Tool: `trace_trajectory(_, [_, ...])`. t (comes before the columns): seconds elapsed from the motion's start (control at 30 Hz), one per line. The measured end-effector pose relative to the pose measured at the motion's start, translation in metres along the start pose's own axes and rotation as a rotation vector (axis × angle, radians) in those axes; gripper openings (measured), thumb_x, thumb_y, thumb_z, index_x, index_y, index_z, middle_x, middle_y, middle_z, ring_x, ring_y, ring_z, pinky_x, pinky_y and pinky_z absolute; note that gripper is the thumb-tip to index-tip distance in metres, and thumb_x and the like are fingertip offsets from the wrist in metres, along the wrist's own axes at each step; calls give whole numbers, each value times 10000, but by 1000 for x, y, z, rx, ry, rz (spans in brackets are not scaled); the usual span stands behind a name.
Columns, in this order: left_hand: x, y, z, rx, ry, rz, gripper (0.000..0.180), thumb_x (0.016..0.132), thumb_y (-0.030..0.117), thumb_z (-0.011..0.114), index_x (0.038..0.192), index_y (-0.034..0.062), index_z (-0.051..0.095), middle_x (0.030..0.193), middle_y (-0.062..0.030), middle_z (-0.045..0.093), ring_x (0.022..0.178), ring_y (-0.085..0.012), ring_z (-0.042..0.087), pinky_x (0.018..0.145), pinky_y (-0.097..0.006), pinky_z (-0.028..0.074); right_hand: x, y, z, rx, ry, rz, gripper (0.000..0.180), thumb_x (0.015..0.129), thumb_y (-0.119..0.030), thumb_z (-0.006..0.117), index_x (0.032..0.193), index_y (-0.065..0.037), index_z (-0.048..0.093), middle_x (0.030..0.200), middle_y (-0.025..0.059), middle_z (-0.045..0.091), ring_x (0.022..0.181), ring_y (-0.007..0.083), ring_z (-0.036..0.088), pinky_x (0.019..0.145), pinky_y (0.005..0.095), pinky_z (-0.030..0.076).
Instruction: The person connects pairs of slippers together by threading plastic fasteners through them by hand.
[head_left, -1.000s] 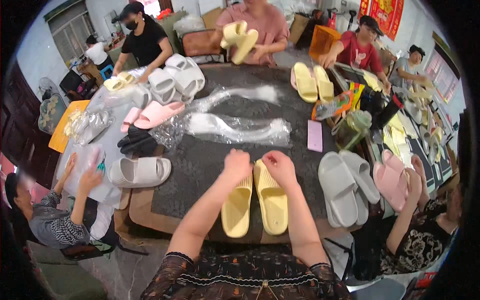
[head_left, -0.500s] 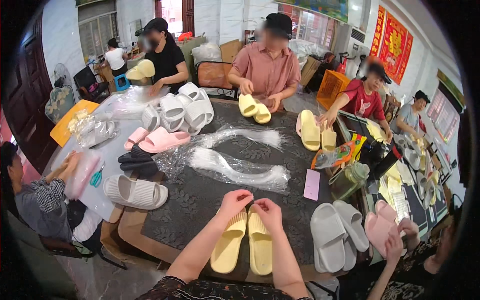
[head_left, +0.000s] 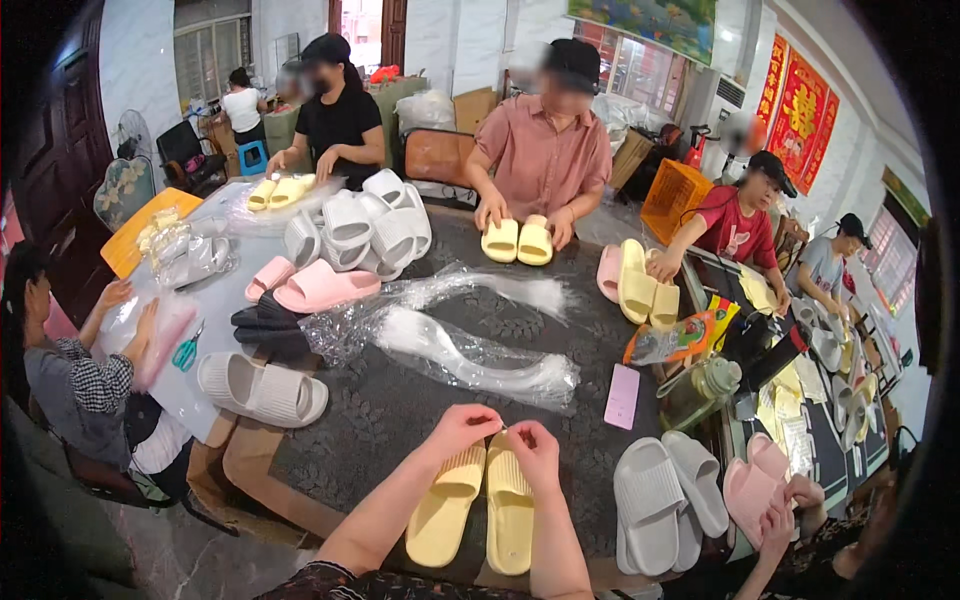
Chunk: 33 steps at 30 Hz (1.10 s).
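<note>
A pair of pale yellow ribbed slippers lies side by side at the table's near edge: a left slipper and a right slipper. Over their strap ends, my left hand and my right hand meet with fingertips pinched close together. Whatever they pinch is too small and thin to make out. Beyond my hands lie two bundles of thin clear strands, a nearer bundle partly in clear film and a farther bundle.
Grey slippers and pink slippers stand at the right, with a phone and a green bottle behind. Ribbed grey slippers, black gloves and scissors lie left. Several co-workers handle slippers and plastic bags around the table.
My view has shifted slightly; my hands stay pinched together above the yellow slippers. The co-worker opposite has set a yellow pair down on the table, and the one at far left has spread their hands.
</note>
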<state>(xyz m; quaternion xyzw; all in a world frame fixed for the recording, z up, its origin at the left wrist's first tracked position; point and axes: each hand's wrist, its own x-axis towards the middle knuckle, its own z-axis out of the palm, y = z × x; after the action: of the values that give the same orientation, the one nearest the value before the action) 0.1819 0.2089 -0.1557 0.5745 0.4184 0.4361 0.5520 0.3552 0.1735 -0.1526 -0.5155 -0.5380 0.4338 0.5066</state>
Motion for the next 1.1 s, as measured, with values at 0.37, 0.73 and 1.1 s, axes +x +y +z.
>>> trace_trajectory(0.37, [1,-4,-5,-83,-131,-91,148,859,155,651,936,33,685,842,18,654,777,-53,575,679,-215,460,2,15,-2,53,-29,-28,76,835,-79,660,862,-14,631,758,-16,616,682,32,542,633,201,448])
trace_trajectory(0.73, [-2,3,-3,-155,-152,-154,146,870,158,636,949,41,675,827,35,627,758,-40,547,655,-206,438,1,8,3,13,-14,-80,43,842,-60,643,854,-29,615,752,-45,592,674,27,527,634,194,435])
trace_trajectory(1.1, [-1,-5,-3,-134,-194,-129,148,849,155,647,918,25,664,808,42,610,750,-40,530,644,-205,422,-5,-5,4,39,-11,-61,63,819,-69,661,811,-20,622,705,-41,582,642,29,502,605,199,424])
